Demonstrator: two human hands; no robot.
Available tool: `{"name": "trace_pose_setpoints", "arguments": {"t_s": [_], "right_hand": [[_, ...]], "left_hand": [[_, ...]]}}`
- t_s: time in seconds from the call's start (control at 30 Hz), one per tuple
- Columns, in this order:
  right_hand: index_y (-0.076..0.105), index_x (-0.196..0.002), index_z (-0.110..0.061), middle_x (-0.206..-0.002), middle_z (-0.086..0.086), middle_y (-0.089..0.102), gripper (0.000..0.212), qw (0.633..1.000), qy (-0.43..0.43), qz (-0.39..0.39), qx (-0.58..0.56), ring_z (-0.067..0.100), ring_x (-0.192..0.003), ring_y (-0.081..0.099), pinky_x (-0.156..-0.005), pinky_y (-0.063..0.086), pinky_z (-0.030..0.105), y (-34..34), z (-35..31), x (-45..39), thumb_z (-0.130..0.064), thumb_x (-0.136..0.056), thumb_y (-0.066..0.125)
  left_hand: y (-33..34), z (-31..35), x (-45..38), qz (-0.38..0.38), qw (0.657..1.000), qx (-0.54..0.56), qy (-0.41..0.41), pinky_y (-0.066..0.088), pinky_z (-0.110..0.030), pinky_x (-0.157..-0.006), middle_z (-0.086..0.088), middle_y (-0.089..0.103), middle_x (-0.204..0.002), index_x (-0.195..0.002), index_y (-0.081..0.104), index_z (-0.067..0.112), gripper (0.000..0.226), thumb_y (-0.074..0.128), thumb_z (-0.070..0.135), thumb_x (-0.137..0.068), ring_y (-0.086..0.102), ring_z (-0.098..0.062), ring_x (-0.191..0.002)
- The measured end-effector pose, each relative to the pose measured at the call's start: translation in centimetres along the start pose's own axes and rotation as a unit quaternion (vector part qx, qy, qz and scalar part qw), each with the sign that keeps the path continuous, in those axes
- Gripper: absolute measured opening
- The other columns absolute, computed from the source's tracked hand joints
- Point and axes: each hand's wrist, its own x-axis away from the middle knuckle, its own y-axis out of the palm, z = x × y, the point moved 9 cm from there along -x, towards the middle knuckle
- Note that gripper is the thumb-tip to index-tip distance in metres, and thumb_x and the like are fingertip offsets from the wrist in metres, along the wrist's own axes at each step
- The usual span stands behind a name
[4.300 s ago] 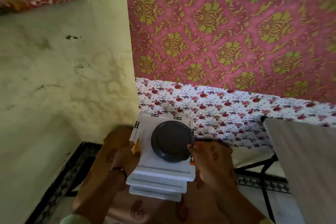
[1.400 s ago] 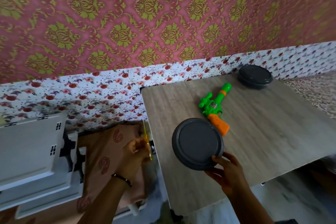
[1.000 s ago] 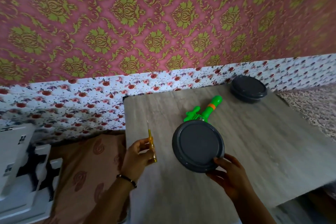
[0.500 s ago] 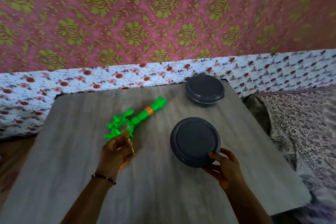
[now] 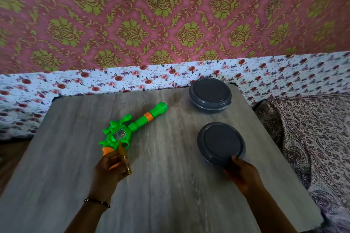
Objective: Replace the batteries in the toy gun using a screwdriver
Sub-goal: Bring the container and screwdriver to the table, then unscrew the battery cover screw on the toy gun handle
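Fingers of your left hand [image 5: 110, 166] curl round the yellow screwdriver [image 5: 124, 161], its tip up beside the toy gun [image 5: 130, 128], which lies on the desk [image 5: 170, 195] just beyond them. Your right hand [image 5: 241, 174] holds the near grey lidded container [image 5: 220, 143] by its rim; another container [image 5: 210, 94] sits farther off.

Left hand [image 5: 108, 166] grips screwdriver [image 5: 124, 159] at toy gun [image 5: 125, 130].
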Motion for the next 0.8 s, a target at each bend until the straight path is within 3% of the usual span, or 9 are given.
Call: {"name": "trace_pose_setpoints", "arguments": {"t_s": [0.13, 0.23, 0.33, 0.43, 0.53, 0.67, 0.8], "right_hand": [[0.051, -0.119, -0.006, -0.09, 0.013, 0.05, 0.028, 0.999, 0.038, 0.036, 0.015, 0.032, -0.077, 0.055, -0.071, 0.047, 0.044, 1.2, 4.0, 3.5, -0.01, -0.092, 0.053], [0.057, -0.101, -0.006, -0.079, 0.012, 0.056, 0.016, 0.996, -0.009, -0.057, 0.068, 0.023, -0.055, 0.048, -0.051, 0.038, 0.031, 6.5, 7.7, 5.9, 0.0, -0.09, 0.047], [0.059, -0.088, -0.005, -0.073, 0.013, 0.059, 0.017, 0.97, -0.09, -0.182, 0.137, 0.017, -0.047, 0.047, -0.04, 0.038, 0.025, 13.7, 10.0, 6.0, 0.008, -0.087, 0.049], [0.059, -0.085, -0.006, -0.069, 0.007, 0.058, 0.011, 0.934, -0.161, -0.267, 0.176, 0.015, -0.052, 0.047, -0.042, 0.041, 0.023, 19.9, 11.5, 4.7, 0.001, -0.09, 0.052], [0.064, -0.084, -0.009, -0.069, 0.004, 0.061, 0.014, 0.92, -0.183, -0.296, 0.18, 0.02, -0.061, 0.052, -0.048, 0.044, 0.023, 23.6, 12.9, 2.6, -0.014, -0.092, 0.053], [0.068, -0.09, -0.009, -0.078, 0.015, 0.063, 0.038, 0.894, -0.207, -0.348, 0.191, 0.026, -0.065, 0.054, -0.056, 0.045, 0.033, 25.8, 14.1, 1.3, -0.044, -0.089, 0.052], [0.059, -0.104, 0.001, -0.072, 0.012, 0.063, 0.059, 0.871, -0.174, -0.428, 0.165, 0.022, -0.052, 0.049, -0.044, 0.043, 0.027, 26.3, 14.6, 2.5, -0.05, -0.079, 0.046]], "left_hand": [[-0.9, -0.3, -1.3, -0.017, 0.999, 0.024, 0.024, 0.059, -0.027, -0.052, -0.012, 0.061, -0.084, -0.098, 0.057, 0.017, 0.042, 0.069, -0.009, -0.068, 0.058, -0.027, -0.073], [-2.0, -1.0, -2.3, -0.015, 0.998, 0.003, 0.06, 0.059, -0.032, -0.056, -0.01, 0.063, -0.082, -0.096, 0.061, 0.02, 0.04, 0.073, 0.001, -0.062, 0.059, -0.029, -0.075], [-2.4, -1.6, -3.3, -0.018, 0.995, -0.03, 0.097, 0.057, -0.038, -0.065, -0.012, 0.068, -0.091, -0.099, 0.063, 0.018, 0.042, 0.077, 0.027, -0.06, 0.065, -0.024, -0.074], [-2.2, -1.8, -4.8, -0.004, 0.985, -0.069, 0.159, 0.058, -0.031, -0.063, -0.006, 0.071, -0.09, -0.099, 0.062, 0.014, 0.033, 0.078, 0.023, -0.071, 0.07, -0.01, -0.069], [-1.6, -1.2, -6.0, 0.016, 0.964, -0.124, 0.234, 0.056, -0.019, -0.066, 0.015, 0.074, -0.083, -0.094, 0.062, 0.026, 0.03, 0.073, 0.041, -0.071, 0.07, -0.001, -0.074], [-0.7, -0.9, -6.9, 0.009, 0.949, -0.069, 0.307, 0.052, -0.012, -0.074, 0.019, 0.073, -0.082, -0.092, 0.061, 0.024, 0.024, 0.073, 0.02, -0.072, 0.067, 0.004, -0.077], [-0.4, -0.9, -5.6, -0.009, 0.923, -0.066, 0.378, 0.052, -0.013, -0.077, 0.011, 0.072, -0.088, -0.096, 0.061, 0.022, 0.028, 0.075, 0.011, -0.074, 0.068, 0.004, -0.082]]}}
